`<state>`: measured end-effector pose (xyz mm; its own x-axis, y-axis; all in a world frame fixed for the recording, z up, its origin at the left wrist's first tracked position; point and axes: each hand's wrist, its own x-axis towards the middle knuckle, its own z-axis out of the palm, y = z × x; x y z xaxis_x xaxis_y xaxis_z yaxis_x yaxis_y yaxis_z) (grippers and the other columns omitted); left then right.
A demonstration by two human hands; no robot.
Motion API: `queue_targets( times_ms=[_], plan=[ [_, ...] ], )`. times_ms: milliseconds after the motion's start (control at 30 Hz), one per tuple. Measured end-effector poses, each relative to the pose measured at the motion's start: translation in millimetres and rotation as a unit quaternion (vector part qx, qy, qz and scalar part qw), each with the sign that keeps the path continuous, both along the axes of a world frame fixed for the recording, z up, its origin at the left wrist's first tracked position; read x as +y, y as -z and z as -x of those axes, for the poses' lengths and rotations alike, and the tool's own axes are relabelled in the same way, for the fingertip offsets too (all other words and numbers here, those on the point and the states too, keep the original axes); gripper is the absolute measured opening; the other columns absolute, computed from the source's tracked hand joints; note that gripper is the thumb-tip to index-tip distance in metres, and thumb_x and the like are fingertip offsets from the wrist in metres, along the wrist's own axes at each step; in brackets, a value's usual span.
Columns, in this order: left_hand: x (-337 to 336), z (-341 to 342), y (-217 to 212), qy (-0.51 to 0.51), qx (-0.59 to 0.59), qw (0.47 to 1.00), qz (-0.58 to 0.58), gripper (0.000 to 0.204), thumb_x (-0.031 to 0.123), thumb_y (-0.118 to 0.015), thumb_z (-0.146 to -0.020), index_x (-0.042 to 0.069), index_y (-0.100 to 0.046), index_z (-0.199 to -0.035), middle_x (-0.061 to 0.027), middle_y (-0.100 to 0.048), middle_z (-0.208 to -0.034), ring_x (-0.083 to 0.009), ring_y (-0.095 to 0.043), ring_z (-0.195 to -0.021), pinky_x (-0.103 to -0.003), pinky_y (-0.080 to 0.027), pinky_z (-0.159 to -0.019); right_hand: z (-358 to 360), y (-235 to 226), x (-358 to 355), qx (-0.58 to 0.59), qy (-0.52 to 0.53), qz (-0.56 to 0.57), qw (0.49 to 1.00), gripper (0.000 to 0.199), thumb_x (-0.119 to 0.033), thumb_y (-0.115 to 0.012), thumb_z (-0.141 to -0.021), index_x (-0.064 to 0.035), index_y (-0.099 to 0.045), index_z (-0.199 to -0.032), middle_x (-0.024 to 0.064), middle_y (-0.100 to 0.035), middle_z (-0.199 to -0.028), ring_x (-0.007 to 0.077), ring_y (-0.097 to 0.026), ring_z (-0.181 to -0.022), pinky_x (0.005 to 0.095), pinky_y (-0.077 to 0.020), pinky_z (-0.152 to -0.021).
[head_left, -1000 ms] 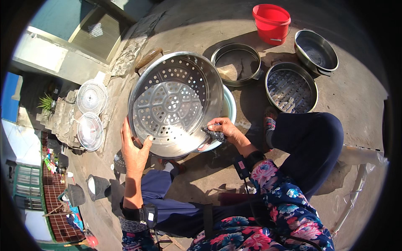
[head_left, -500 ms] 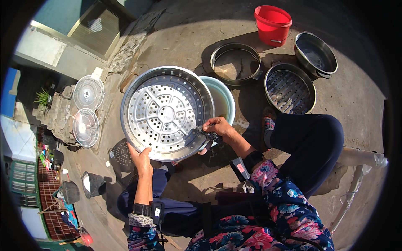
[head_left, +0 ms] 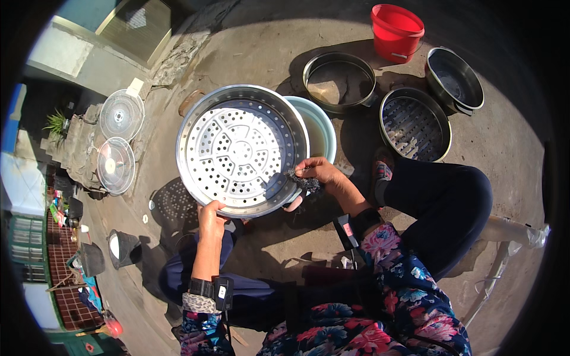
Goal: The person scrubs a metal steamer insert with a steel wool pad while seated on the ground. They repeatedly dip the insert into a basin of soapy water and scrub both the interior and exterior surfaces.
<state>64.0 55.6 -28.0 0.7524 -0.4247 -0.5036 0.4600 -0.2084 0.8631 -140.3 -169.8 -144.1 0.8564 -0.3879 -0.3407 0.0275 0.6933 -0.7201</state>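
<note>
My left hand [head_left: 211, 225] is closed on the near-left rim of a round metal steamer pan [head_left: 242, 151] with a perforated bottom. The pan is held up and tilted, its inside facing me in bright sun. In my right hand [head_left: 323, 171] is a dark, tangled wire scouring pad [head_left: 304, 180], pinched by the fingers at the pan's right wall, near the rim. A pinkish handle grip [head_left: 294, 204] shows on the pan's near-right side. Partly hidden behind the pan, a pale blue-green basin [head_left: 330, 136] holds murky water.
Beyond the basin stand a dark metal steamer ring [head_left: 367, 66], a slotted steamer tier [head_left: 415, 121], a deep metal pot [head_left: 456, 77] and a red bucket [head_left: 398, 32]. Two fan covers [head_left: 121, 115] lean at left, with a dark bucket [head_left: 123, 249] nearer. My bent knee [head_left: 469, 184] rises at right.
The scouring pad has shifted from the pan's inner near-right wall up toward the right rim. The whole view has shifted slightly, and the pan appears a little higher.
</note>
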Motion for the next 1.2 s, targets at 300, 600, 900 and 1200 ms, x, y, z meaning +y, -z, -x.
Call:
queue_targets(
  times_ms=[300,600,900,1200],
  plan=[
    [13,-5,17,-0.044,0.052,0.998,0.016,0.053,-0.002,-0.048,-0.063,-0.009,-0.048,-0.116,-0.0228,-0.053,-0.114,-0.0415,-0.055,-0.106,-0.064,-0.045,-0.087,13,-2,-23,-0.115,0.067,-0.099,0.986,0.012,-0.007,-0.066,-0.085,-0.0007,-0.065,-0.095,0.0060,-0.068,-0.088,0.0148,-0.065,-0.076,0.0279,-0.0539,-0.071],
    [21,-12,29,-0.001,0.043,0.999,-0.010,0.049,0.005,-0.050,-0.061,-0.007,-0.054,-0.109,-0.0198,-0.058,-0.108,-0.0383,-0.057,-0.099,-0.059,-0.046,-0.084,22,3,-29,-0.087,0.148,-0.122,0.978,0.012,-0.006,-0.065,-0.085,-0.0006,-0.065,-0.096,0.0066,-0.068,-0.090,0.0154,-0.065,-0.077,0.0275,-0.0541,-0.072],
    [27,-16,38,0.005,0.099,0.994,-0.052,0.044,0.006,-0.050,-0.058,-0.007,-0.056,-0.100,-0.0194,-0.058,-0.102,-0.0392,-0.057,-0.095,-0.058,-0.045,-0.085,24,14,-30,-0.047,0.134,-0.102,0.985,0.013,-0.007,-0.066,-0.085,0.0002,-0.065,-0.095,0.0067,-0.068,-0.088,0.0155,-0.065,-0.077,0.0278,-0.0535,-0.073],
    [31,-16,40,0.034,0.087,0.991,-0.095,0.060,0.006,-0.052,-0.054,-0.004,-0.054,-0.113,-0.0208,-0.057,-0.109,-0.0403,-0.055,-0.101,-0.057,-0.046,-0.082,25,19,-19,0.008,0.077,-0.059,0.995,0.010,-0.007,-0.068,-0.083,0.0004,-0.067,-0.090,0.0054,-0.068,-0.082,0.0135,-0.064,-0.071,0.0266,-0.0525,-0.068]
  ],
)
